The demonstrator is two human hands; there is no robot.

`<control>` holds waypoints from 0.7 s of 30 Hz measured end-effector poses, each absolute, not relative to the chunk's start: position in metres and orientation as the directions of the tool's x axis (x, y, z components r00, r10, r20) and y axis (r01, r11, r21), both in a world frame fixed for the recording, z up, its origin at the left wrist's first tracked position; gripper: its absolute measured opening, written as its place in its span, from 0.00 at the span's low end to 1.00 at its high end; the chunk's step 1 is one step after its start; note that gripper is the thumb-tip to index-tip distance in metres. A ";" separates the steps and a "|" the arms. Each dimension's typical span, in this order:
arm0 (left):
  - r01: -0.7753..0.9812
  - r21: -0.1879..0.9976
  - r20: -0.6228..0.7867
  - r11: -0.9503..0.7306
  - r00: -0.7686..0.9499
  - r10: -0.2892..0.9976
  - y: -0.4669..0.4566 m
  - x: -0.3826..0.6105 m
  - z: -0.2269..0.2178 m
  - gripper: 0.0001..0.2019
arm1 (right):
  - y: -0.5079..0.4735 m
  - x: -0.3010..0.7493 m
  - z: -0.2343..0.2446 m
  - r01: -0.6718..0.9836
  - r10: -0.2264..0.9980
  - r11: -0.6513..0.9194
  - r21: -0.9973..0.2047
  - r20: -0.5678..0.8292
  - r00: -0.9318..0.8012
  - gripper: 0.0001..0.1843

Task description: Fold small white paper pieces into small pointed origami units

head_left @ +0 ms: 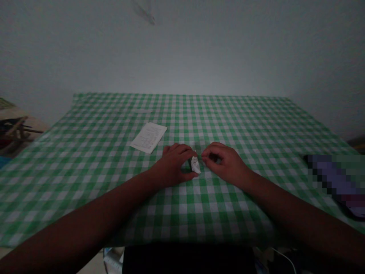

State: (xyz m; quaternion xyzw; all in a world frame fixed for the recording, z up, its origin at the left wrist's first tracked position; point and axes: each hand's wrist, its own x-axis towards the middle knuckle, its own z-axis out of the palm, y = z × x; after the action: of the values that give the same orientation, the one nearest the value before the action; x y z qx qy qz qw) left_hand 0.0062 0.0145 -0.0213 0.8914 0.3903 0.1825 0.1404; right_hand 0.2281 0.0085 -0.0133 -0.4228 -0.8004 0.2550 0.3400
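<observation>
A small folded piece of white paper (195,165) stands on the green-and-white gingham tablecloth (85,182), pinched between the thumb and fingers of my left hand (172,165). My right hand (224,163) is curled just to the right of it, its fingertips close to the paper's top corner. I cannot tell whether they touch it. Farther up and to the left, a flat printed sheet of paper (148,137) lies on the cloth, apart from both hands.
A dark, blurred flat object, possibly a phone (333,182), lies at the right edge of the table. A pale wall rises behind the table. Wooden items show on the floor at far left, and a white cable hangs below the front edge.
</observation>
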 end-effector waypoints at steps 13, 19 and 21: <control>0.697 0.322 0.258 -0.640 0.586 0.768 0.013 0.001 -0.015 0.26 | 0.006 0.226 -0.017 0.603 0.788 0.615 -0.508 0.361 -0.499 0.04; 0.681 0.327 0.314 -0.656 0.576 0.755 0.021 -0.007 -0.017 0.14 | 0.013 0.234 -0.018 0.610 0.745 0.667 -0.428 0.389 -0.542 0.08; 0.666 0.347 0.311 -0.660 0.582 0.751 0.027 -0.009 -0.020 0.13 | 0.015 0.235 -0.019 0.605 0.748 0.664 -0.440 0.396 -0.532 0.08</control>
State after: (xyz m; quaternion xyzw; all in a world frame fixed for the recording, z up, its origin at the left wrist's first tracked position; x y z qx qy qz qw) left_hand -0.0088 0.0270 -0.0199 0.8841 0.4010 0.2197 0.0967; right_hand 0.2346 0.0152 -0.0192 -0.3905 -0.8663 0.1255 0.2852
